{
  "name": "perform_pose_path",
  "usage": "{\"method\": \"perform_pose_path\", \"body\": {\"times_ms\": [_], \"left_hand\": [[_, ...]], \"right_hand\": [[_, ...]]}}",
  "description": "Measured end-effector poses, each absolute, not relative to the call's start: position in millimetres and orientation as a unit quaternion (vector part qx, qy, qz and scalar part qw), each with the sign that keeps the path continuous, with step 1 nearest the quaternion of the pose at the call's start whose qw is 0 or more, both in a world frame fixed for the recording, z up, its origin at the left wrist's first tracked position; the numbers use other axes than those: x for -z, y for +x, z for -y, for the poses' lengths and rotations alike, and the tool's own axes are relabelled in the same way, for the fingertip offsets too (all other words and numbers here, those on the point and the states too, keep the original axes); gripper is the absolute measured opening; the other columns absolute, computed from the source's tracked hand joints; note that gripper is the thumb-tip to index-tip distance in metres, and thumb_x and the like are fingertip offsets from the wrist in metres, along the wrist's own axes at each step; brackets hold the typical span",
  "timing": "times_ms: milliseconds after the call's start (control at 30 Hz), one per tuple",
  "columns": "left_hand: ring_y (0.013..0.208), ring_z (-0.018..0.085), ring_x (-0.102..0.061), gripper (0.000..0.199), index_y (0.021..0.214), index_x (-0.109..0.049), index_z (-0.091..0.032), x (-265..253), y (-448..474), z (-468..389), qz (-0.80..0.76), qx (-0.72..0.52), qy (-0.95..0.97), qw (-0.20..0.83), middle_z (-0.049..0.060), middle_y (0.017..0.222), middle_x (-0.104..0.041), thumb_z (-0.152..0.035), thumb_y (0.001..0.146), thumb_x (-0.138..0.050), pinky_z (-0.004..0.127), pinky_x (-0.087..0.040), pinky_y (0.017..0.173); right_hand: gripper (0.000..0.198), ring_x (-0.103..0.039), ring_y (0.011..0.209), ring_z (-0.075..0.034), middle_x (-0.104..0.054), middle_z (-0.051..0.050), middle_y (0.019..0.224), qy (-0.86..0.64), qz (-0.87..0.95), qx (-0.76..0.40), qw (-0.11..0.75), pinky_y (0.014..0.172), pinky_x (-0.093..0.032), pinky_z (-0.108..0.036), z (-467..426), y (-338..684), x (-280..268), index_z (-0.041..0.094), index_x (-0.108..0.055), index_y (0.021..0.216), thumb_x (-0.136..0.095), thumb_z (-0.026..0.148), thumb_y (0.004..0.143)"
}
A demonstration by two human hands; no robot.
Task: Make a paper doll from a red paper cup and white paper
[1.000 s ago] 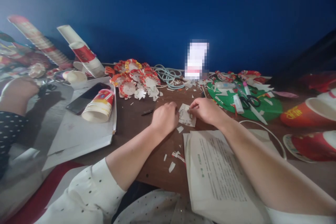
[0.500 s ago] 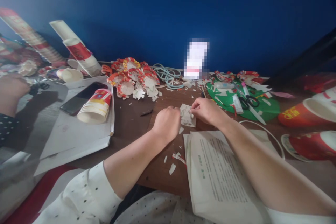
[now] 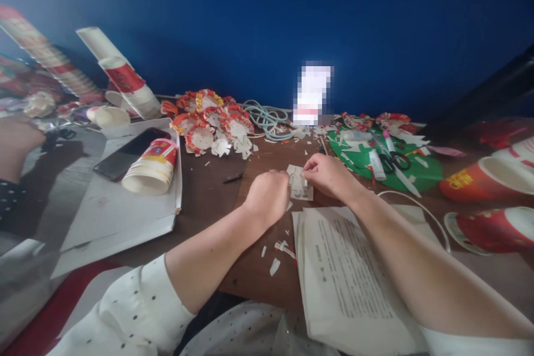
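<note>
A small white paper card (image 3: 301, 191) with faint drawn marks lies on the brown table between my two hands. My left hand (image 3: 269, 196) is closed in a loose fist at the card's left edge; its fingertips are hidden, and so is anything they hold. Over the card's right side, my right hand (image 3: 327, 175) pinches a small pale paper piece with thumb and forefinger, touching the card. Left of my left hand lies a black pen (image 3: 233, 178). Paper scraps (image 3: 274, 267) are scattered nearer to me.
A printed paper stack (image 3: 334, 267) lies under my right forearm. Scissors (image 3: 396, 162) and glue sticks rest on a green mat (image 3: 429, 175). Paper cups (image 3: 151, 169) and a phone (image 3: 125, 157) lie at left. Red-white paper crafts (image 3: 212, 122) are piled behind. Another person's hand (image 3: 19, 142) is far left.
My left hand has shifted very slightly right, covering a little more of the card's left edge. My right hand keeps its pinch in nearly the same place.
</note>
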State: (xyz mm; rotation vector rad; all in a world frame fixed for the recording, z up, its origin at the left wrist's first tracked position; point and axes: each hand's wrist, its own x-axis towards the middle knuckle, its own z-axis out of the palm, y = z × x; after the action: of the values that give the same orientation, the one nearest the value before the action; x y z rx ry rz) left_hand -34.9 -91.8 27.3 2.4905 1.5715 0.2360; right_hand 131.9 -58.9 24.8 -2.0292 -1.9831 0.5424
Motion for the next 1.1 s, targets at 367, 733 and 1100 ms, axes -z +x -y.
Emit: {"method": "perform_pose_path", "body": {"times_ms": [367,733,1100], "left_hand": [[0.077,0.022,-0.065,0.023,0.083,-0.067,-0.014,-30.5,-35.6,93.1,-0.547,-0.063,0.831,0.083,0.010,0.083,-0.068,-0.024,0.084,-0.046,0.031,-0.048,0.068],[0.081,0.023,-0.065,0.025,0.087,-0.068,-0.014,-30.2,-35.5,91.6,-0.549,-0.063,0.828,0.096,0.011,0.086,-0.069,-0.024,0.086,-0.045,0.033,-0.049,0.074],[0.080,0.023,-0.065,0.023,0.082,-0.068,-0.014,-29.9,-35.4,91.6,-0.546,-0.065,0.830,0.089,0.011,0.084,-0.069,-0.023,0.085,-0.047,0.032,-0.049,0.071]], "right_hand": [[0.013,-0.062,0.068,-0.014,-0.070,-0.001,0.076,-0.690,0.690,-0.181,0.121,0.060,-0.039,-0.022,59.2,132.2,-23.8,0.020,-0.066,0.077,-0.058,0.026,0.069],[0.013,-0.063,0.070,-0.015,-0.071,-0.003,0.078,-0.669,0.713,-0.182,0.104,0.060,-0.040,-0.022,60.4,132.7,-25.6,0.019,-0.067,0.080,-0.058,0.024,0.072],[0.013,-0.063,0.071,-0.016,-0.071,-0.003,0.079,-0.660,0.725,-0.160,0.110,0.063,-0.041,-0.023,61.3,133.1,-22.2,0.020,-0.067,0.080,-0.058,0.027,0.073]]}}
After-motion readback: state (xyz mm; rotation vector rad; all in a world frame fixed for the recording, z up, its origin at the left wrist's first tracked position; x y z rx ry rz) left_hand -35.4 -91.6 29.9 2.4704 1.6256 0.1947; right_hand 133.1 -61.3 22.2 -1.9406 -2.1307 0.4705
